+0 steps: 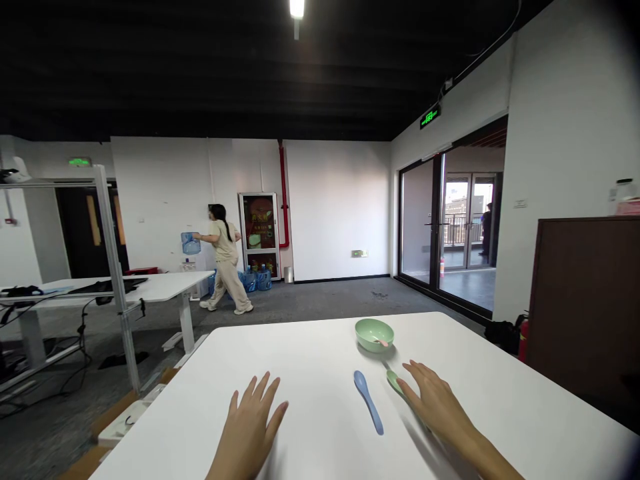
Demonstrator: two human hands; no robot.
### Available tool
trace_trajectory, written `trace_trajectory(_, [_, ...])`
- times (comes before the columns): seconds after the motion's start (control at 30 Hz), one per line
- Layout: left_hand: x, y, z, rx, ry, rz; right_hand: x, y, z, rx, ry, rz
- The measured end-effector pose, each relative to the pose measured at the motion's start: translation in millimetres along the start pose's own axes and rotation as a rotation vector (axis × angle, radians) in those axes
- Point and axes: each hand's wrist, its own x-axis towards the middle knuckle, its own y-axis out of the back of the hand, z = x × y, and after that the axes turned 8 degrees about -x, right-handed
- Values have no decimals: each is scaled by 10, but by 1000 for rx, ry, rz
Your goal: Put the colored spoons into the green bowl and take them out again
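Note:
My left hand (251, 424) lies flat on the white table (310, 347), fingers spread, holding nothing. My right hand (434, 399) rests open on the table too, its fingers lying over the handle of a green spoon (393, 379). A blue spoon (369, 400) lies between my hands, closer to the right one. Beyond the spoons stands a green bowl (374, 334) with a small pink thing inside it.
A person (225, 259) walks at the far wall carrying a blue water bottle. Another white desk (150, 285) with a metal frame stands to the left. A dark brown cabinet (585, 300) is at the right. Glass doors (453, 227) open on the right wall.

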Motion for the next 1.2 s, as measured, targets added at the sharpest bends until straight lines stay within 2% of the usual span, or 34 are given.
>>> trace_trajectory(0.13, [2,19,14,17,3,-5,212,149,-87,-16,54,47])
trace_trajectory(0.33, [0,22,14,17,2,-15,821,328,-282,-142,30,-1])
trace_trajectory(0.47, [6,-12,-13,-3,0,-11,1215,296,-403,-189,-51,-103])
trace_trajectory(0.63, [10,-37,-52,-13,5,2,1549,126,-464,-173,-148,-205])
trace_trajectory(0.93, [1,-30,-83,-17,23,-2,1743,-107,-396,-146,-254,-298])
trace_trajectory(1.2, [7,-51,-85,-11,24,1,1707,-92,-427,-151,-259,-263])
